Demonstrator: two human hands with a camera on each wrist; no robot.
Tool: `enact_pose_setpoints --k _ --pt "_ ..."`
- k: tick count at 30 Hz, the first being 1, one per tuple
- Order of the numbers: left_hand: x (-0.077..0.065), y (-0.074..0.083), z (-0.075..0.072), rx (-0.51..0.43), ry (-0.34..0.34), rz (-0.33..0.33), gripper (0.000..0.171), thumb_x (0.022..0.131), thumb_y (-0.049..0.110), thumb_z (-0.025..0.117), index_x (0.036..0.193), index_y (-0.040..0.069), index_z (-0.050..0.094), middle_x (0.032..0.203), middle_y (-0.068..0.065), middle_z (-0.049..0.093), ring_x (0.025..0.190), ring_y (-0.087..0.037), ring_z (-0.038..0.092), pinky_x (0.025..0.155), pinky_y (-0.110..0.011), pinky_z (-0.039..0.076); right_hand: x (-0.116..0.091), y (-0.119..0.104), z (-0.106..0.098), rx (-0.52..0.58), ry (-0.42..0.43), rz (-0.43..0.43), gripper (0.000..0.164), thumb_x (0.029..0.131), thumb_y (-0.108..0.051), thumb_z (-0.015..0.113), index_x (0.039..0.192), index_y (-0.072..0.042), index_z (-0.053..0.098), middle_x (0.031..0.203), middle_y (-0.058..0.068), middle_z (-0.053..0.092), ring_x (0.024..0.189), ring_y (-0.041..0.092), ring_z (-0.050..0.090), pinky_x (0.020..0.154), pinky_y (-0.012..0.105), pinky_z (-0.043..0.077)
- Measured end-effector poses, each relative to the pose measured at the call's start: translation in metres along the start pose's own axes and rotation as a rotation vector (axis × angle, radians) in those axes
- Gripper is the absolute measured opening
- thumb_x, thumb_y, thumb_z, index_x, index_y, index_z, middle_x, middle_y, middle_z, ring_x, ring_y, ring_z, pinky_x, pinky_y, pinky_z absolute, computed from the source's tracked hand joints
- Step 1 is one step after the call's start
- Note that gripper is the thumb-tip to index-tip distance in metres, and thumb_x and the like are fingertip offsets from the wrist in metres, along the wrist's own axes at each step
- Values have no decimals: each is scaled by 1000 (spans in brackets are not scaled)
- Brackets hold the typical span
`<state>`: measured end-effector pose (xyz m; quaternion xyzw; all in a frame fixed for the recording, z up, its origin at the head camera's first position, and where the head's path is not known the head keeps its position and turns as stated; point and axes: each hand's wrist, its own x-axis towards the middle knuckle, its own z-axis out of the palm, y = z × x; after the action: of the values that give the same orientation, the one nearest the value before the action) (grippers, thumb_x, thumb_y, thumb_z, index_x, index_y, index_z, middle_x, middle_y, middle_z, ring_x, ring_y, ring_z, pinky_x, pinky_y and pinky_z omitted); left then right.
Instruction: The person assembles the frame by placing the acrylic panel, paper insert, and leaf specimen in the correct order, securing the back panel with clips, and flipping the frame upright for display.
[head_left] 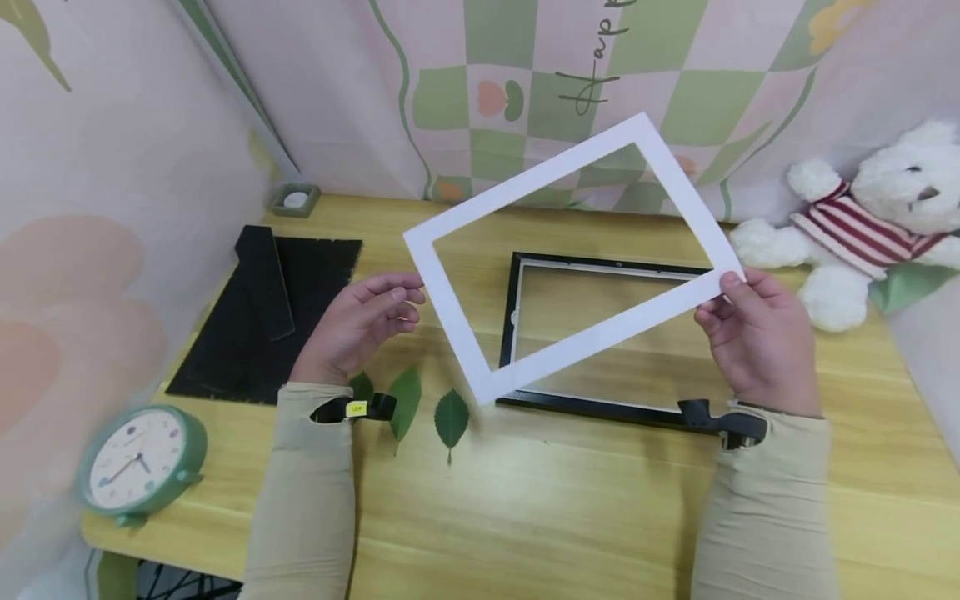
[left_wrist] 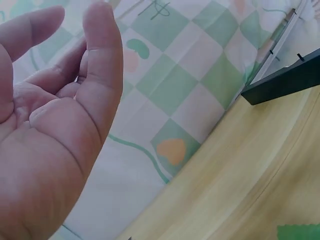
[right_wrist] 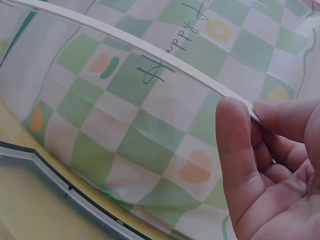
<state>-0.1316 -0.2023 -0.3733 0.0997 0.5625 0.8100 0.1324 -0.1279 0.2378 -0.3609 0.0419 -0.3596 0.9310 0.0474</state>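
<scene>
One mat [head_left: 600, 335], up off the tabletop [head_left: 525, 517], has its right corner pinched by my right hand's [head_left: 765, 342] thumb and fingers. My left hand [head_left: 365, 321] hangs loosely curled just beside its left side. Under the mat, partly hidden by it, lies the frame [head_left: 607, 410], toward the far edge. Along the left edge is the panel [head_left: 232, 350]; the dish [head_left: 291, 212] stands at the far left corner, the clock [head_left: 141, 461] at the near left, the bear [head_left: 892, 200] far right. Left of the frame lie leaves [head_left: 452, 421], one partly behind my left wristband [head_left: 328, 410].
</scene>
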Motion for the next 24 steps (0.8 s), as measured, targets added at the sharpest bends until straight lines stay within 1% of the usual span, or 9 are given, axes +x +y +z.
enact_pose_setpoints --k 2,4,7,9,12,16,20,24 --pt "2 -1 2 20 3 -7 22 103 2 52 114 7 70 107 -9 67 88 -19 65 81 -28 57 1 0 0 28 16 -7 9 98 11 53 97 11 61 83 23 70 62 28 69 59 32 59" --pt "5 -3 5 39 14 -18 21 102 2 52 116 6 68 109 -9 66 90 -20 65 84 -30 57 1 2 1 30 25 -18 8 97 12 53 97 12 61 81 24 69 62 28 69 59 32 59" --pt "10 -8 10 59 61 -31 19 103 4 52 116 7 66 110 -8 66 90 -19 66 85 -31 57 2 4 4 34 28 -24 7 97 12 53 98 12 61 81 25 69 63 29 70 59 33 60" --pt "13 -12 14 55 93 -20 17 104 6 52 114 8 66 109 -8 67 90 -18 67 85 -32 57 2 6 5 32 23 -25 8 97 12 53 99 13 61 82 25 70 64 29 70 60 33 60" --pt "18 -17 22 16 154 12 15 104 7 52 111 8 66 103 -7 69 87 -18 69 83 -32 58 2 8 7 38 12 -23 8 97 12 53 99 13 60 83 25 70 65 29 71 61 33 60" --pt "22 -21 34 -31 232 48 15 102 3 56 115 6 63 95 -5 71 83 -17 69 77 -32 59 2 10 6 36 -5 -14 8 98 11 52 101 13 59 84 26 69 66 30 70 63 34 60" --pt "24 -23 41 -13 309 55 20 99 2 61 118 7 60 94 -6 71 79 -18 68 72 -30 58 2 10 6 22 -25 4 8 98 12 51 101 13 59 84 26 69 67 31 71 64 35 61" --pt "25 -23 41 16 348 63 21 98 1 63 117 9 59 93 -7 70 75 -18 67 68 -28 58 1 9 4 -39 -48 12 8 99 11 51 100 12 59 84 24 70 69 29 71 64 35 61"
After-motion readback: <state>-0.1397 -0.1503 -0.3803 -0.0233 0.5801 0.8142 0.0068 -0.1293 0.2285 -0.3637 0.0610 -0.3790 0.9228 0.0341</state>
